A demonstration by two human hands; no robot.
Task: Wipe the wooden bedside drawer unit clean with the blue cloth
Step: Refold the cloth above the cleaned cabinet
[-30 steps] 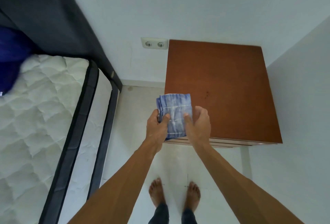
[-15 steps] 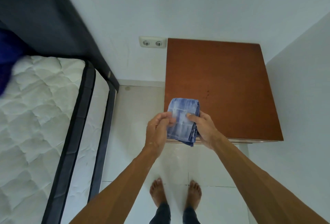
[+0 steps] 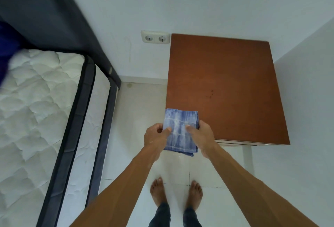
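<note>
The wooden bedside drawer unit (image 3: 226, 85) stands against the wall in the corner, its reddish-brown top bare, with a few small dark specks near the middle. A folded blue cloth (image 3: 179, 130) with pale streaks is held flat in the air over the unit's front left corner. My left hand (image 3: 155, 137) pinches its left edge, thumb on top. My right hand (image 3: 201, 136) grips its right edge, thumb on top as well. The cloth's lower end hangs past the unit's front edge, over the floor.
A bed with a white quilted mattress (image 3: 36, 114) and dark frame (image 3: 101, 118) fills the left side. A double wall socket (image 3: 155, 37) sits left of the unit. My bare feet (image 3: 176, 193) stand on the white tile floor. A white wall (image 3: 307, 118) closes the right.
The cloth was folded over between my hands and now lies flatter and squarer. Both hands shifted slightly right and hold it by its sides.
</note>
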